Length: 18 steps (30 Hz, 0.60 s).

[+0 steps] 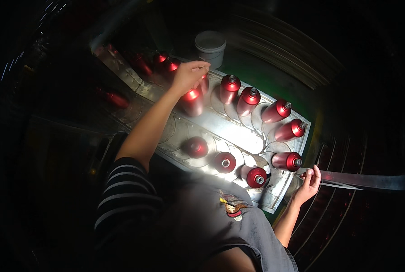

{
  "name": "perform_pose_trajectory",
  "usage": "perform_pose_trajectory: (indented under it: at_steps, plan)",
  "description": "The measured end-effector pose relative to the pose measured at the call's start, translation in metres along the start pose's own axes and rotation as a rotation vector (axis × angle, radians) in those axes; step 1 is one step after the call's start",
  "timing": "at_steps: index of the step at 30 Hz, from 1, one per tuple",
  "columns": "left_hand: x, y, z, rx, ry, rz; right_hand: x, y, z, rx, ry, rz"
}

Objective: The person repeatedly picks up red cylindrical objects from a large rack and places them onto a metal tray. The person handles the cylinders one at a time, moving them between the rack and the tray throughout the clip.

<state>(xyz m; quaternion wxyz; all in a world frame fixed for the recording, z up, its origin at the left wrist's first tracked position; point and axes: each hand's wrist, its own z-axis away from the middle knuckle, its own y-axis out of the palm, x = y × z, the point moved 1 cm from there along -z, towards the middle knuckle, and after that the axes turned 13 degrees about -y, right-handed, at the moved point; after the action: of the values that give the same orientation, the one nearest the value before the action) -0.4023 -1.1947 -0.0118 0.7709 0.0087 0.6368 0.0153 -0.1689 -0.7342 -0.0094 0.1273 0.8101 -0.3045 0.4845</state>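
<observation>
Several red metallic bottles with open threaded necks stand in a loop on a metal slat conveyor. My left hand (190, 76) reaches over the far side, fingers bent together above a red bottle (202, 85); whether it grips that bottle's neck is hidden. Another red bottle (193, 102) stands just below this hand. My right hand (309, 183) is beyond the conveyor's right end, fingers partly curled, near the neck of a red bottle (286, 161) and beside a long translucent strip (365, 180). Whether it holds anything is unclear.
The conveyor's raised metal edge (306, 136) runs around its right end. Behind it stands a white plastic bucket (210, 47). A flat metal centre plate (236, 132) divides the two rows. Curved rails (331, 204) lie in shadow at right; the left side is dark.
</observation>
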Motion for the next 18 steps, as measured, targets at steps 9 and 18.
perform_pose_trajectory:
  at_steps: [9,18]
  plan:
    - [0.041,0.05,0.17,0.03,-0.136,0.11,0.092,-0.037,0.032,0.121,0.028,-0.006]
    - [0.087,0.084,0.203,0.139,-0.013,-0.087,0.128,-0.022,0.074,0.144,-0.026,-0.141]
